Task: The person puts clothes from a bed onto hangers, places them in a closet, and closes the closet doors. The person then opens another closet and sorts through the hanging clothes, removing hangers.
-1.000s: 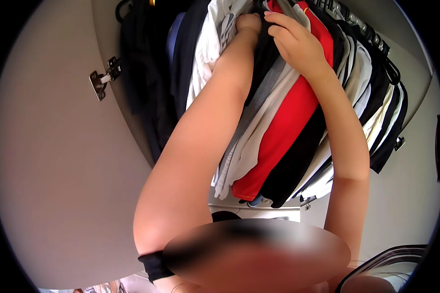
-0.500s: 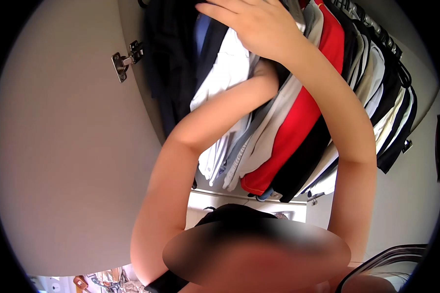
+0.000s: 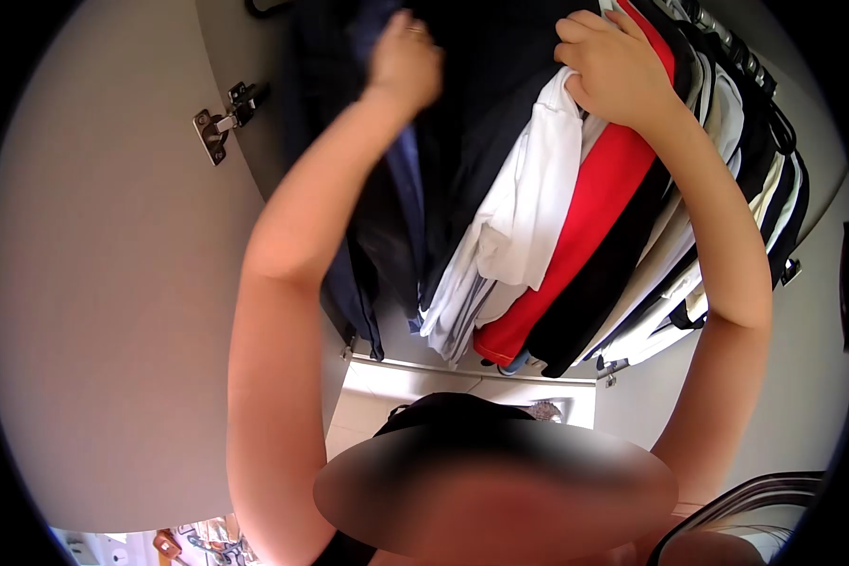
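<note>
My left hand (image 3: 406,61) is up among the dark clothes on the left, slightly blurred. Its fingers are curled in against a dark blue garment (image 3: 373,28), and a ring shows on one finger. Higher on the right, my right hand (image 3: 618,71) has its fingers bent round the top of a white shirt (image 3: 533,198). Beside that shirt hangs a red garment (image 3: 594,217), partly behind my right hand and wrist. Between my hands a wide black garment (image 3: 486,94) hangs down.
More clothes (image 3: 726,132) hang packed on hangers along a rail (image 3: 717,33) at the right. The wardrobe door (image 3: 104,283) stands open on the left, with a metal hinge (image 3: 215,130). Light floor tiles (image 3: 368,401) show below.
My left hand has come out from between the clothes and moved up and left. My right hand has moved right, and the white shirt has shifted right, widening the dark area between them.
</note>
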Motion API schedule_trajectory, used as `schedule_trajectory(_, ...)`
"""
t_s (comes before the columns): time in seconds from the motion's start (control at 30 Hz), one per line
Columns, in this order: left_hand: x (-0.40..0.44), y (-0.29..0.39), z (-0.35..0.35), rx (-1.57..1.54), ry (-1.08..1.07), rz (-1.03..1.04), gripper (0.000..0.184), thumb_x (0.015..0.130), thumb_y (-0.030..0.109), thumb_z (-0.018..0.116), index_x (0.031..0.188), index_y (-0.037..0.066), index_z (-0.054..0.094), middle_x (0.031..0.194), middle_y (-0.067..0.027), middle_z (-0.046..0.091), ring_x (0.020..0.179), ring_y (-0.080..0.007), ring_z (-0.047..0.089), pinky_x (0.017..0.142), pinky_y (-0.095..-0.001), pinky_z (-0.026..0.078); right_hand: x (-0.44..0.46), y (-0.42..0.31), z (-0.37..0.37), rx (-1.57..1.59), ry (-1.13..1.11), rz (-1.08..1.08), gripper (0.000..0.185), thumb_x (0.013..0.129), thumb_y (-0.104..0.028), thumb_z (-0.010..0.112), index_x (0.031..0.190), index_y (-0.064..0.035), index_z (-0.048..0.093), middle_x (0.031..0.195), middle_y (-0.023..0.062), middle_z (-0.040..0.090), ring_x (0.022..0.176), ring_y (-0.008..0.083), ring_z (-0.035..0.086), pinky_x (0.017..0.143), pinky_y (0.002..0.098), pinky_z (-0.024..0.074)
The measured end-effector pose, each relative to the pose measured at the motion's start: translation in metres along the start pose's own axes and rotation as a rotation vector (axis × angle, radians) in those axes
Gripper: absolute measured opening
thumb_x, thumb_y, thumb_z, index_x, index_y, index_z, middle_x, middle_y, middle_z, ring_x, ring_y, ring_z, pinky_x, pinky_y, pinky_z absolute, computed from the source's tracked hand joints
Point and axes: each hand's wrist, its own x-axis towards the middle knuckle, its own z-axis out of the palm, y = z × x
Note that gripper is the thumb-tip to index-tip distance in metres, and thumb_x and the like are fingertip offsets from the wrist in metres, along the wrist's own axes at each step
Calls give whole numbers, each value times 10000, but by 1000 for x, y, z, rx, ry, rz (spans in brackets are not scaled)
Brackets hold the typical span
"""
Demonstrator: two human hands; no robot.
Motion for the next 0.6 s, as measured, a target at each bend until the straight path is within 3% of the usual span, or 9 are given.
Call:
schedule_trajectory(0.03, -4, -21, 15, 97, -78, -32, 276, 887, 252, 484, 990, 131, 709, 1237, -43, 618, 1234, -163, 499, 1127, -398, 230, 0, 0, -4, 0, -23, 5, 176, 665, -126, 607, 832, -89, 649, 899, 17, 573, 977, 178, 571, 892, 398, 427)
schedule_trajectory(0.1, -25, -56, 60, 86, 116, -110, 231, 880, 215, 514, 966, 138, 713, 1290, -34, 589, 1308, -148, 435, 1143, -394, 215, 4, -2, -11, -1, -59, 11, 132, 632, -261, 624, 681, -138, 626, 788, 2, 520, 917, 174, 537, 852, 397, 362)
schedule_trajectory(0.2, -38, -71, 70, 219, 161, -66, 211, 860, 195, 565, 1012, 140, 700, 1303, -20, 581, 1346, -136, 390, 1148, -393, 210, 4, -2, -9, 8, -58, 27, 134, 621, -261, 627, 655, -132, 626, 807, 5, 520, 945, 178, 528, 858, 397, 362)
schedule_trajectory(0.4, -44, -62, 47, -14, 220, -75, 294, 815, 243, 637, 1086, 130, 639, 1177, -36, 634, 1224, -177, 505, 1099, -390, 297, 6, -3, -13, 44, -5, -3, 118, 617, -230, 619, 656, -119, 622, 789, 12, 528, 926, 194, 535, 839, 391, 381)
schedule_trajectory(0.5, -44, -59, 28, -161, 205, -92, 334, 790, 298, 659, 1075, 126, 628, 1002, -58, 679, 1098, -212, 577, 1030, -395, 367, 13, 4, -23, 190, -102, -2, 144, 662, -180, 593, 738, -64, 632, 815, 76, 610, 896, 277, 592, 800, 425, 442)
schedule_trajectory(0.53, -45, -56, 24, -186, 232, -103, 337, 767, 333, 661, 1021, 112, 655, 886, -71, 692, 966, -229, 630, 951, -407, 426, 19, 7, -24, 261, -113, 131, 181, 688, -172, 580, 806, -43, 627, 826, 110, 627, 882, 313, 604, 792, 434, 457)
schedule_trajectory(0.6, -48, -51, -4, -177, 54, -90, 322, 771, 328, 664, 1003, 105, 659, 871, -71, 690, 915, -245, 641, 877, -397, 467, 41, 7, -30, 410, -139, 399, 261, 741, -157, 552, 942, -2, 616, 850, 178, 659, 852, 383, 627, 775, 451, 487)
